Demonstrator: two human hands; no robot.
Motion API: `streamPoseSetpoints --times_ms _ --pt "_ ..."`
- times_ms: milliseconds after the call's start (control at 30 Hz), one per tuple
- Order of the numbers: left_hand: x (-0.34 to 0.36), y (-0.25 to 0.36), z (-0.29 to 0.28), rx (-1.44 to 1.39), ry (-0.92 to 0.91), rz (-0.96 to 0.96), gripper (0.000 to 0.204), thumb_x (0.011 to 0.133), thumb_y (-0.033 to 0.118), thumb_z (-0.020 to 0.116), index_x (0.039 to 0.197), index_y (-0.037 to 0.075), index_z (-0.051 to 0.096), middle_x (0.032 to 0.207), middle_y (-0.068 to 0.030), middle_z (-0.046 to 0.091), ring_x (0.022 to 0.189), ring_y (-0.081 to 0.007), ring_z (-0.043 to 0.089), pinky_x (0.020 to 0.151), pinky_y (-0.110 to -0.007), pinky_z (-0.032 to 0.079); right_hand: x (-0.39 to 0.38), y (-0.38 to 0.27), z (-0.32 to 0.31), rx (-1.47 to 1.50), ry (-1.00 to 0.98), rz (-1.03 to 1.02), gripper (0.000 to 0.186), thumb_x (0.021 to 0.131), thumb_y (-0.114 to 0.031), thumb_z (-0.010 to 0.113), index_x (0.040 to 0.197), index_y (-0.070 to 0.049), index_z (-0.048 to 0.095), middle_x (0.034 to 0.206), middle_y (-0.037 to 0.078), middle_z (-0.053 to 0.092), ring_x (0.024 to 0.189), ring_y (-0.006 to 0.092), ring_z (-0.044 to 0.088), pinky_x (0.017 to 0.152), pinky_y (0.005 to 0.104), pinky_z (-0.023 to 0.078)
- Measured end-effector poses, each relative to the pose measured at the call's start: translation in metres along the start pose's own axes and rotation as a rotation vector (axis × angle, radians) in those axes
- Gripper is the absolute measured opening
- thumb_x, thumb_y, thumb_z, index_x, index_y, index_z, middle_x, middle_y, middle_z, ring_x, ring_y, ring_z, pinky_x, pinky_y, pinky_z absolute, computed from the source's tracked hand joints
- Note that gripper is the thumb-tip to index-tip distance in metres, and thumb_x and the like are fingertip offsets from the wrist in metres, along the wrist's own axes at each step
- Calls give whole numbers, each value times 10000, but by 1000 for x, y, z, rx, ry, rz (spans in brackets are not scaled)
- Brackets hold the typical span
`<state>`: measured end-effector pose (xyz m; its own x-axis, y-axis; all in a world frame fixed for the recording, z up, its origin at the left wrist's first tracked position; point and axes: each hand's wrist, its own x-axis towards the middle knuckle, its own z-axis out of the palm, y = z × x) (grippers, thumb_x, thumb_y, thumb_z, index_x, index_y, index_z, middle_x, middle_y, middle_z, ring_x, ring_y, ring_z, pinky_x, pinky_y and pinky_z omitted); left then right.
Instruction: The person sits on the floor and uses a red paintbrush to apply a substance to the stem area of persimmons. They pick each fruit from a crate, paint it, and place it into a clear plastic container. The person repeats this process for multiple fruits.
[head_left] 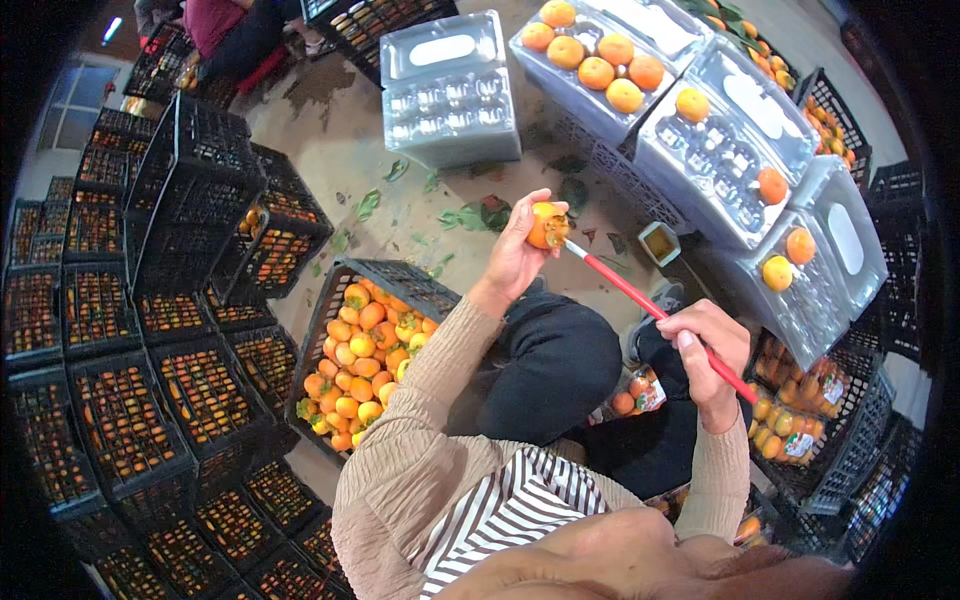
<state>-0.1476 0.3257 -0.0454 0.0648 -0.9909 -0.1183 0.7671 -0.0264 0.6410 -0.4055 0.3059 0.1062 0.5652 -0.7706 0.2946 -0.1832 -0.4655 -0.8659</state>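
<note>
Left hand (515,255) in closed grip round orange fruit (545,225); right hand (710,355) pinching red brush (655,312), tip touching fruit
</note>
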Motion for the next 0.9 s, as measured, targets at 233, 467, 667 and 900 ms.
streamPoseSetpoints --times_ms 233,467,667,900 --pt "18 -10 18 13 24 -123 408 959 377 422 1306 165 389 1219 -95 523 976 -186 530 730 -306 456 -3 4 -14 -6 62 19 136 731 -18 520 783 10 643 623 106 559 540 217 522 526 320 412" --pt "65 -6 31 272 -33 -166 558 822 138 528 1340 61 337 1176 -113 510 954 -182 545 712 -277 474 -14 2 -30 -196 83 -74 104 677 14 552 756 -20 612 616 103 514 539 262 531 512 354 437" --pt "137 11 59 888 50 117 494 839 197 642 1233 7 412 1049 -96 578 860 -116 571 630 -220 470 -22 6 -23 -222 18 -128 125 644 28 592 756 -26 592 651 94 527 571 259 558 527 336 475" --pt "257 62 40 1361 121 583 544 728 210 714 1197 -1 534 1100 -160 605 1039 -262 558 903 -351 442 -20 9 -31 -210 25 -92 139 635 34 612 761 -26 599 643 90 529 556 248 557 508 326 469"
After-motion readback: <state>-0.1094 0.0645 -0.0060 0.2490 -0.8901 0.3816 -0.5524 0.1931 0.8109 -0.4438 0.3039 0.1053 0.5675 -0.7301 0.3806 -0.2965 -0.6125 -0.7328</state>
